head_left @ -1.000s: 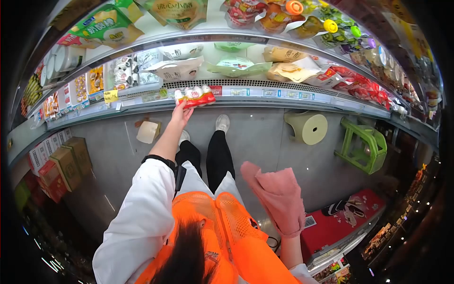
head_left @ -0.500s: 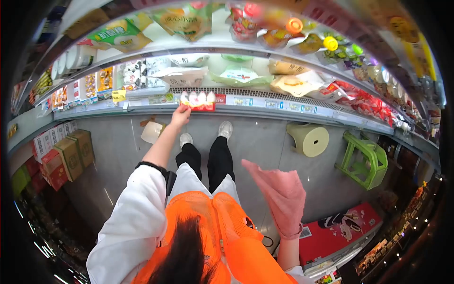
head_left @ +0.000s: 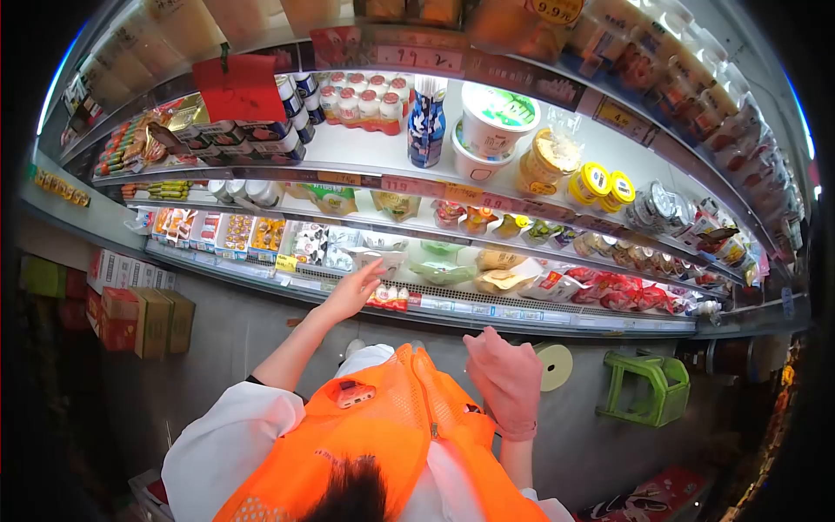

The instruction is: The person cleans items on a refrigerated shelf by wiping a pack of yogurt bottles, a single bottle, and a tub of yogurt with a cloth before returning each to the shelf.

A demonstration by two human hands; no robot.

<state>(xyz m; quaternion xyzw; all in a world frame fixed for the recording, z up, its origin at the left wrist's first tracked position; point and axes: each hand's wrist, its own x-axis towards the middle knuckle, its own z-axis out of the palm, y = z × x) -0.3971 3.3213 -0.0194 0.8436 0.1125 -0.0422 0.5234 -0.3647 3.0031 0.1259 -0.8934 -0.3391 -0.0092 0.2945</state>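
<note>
My bare left hand [head_left: 355, 287] is raised at the front of the lowest shelf, its fingers stretched out and holding nothing. Just beyond and below it, a red-and-white pack of small bottles [head_left: 391, 297] sits at the shelf's front edge. A white pouch [head_left: 379, 257] lies behind my fingertips. Pink cloth [head_left: 506, 383] covers my right hand [head_left: 500, 361] down to the wrist, hiding its fingers. That hand is in front of my orange vest [head_left: 383, 418], apart from the shelves.
The refrigerated shelves hold a blue bottle [head_left: 426, 122], white tubs [head_left: 497, 117] and red packets [head_left: 626, 294]. On the floor are cardboard boxes [head_left: 163, 322] at left, a round stool [head_left: 553, 367] and a green step stool [head_left: 645, 387] at right.
My left hand has let go of the bottle pack, which now sits at the shelf edge. The view has tilted up to the higher shelves. The right hand's pink cloth looks more bunched.
</note>
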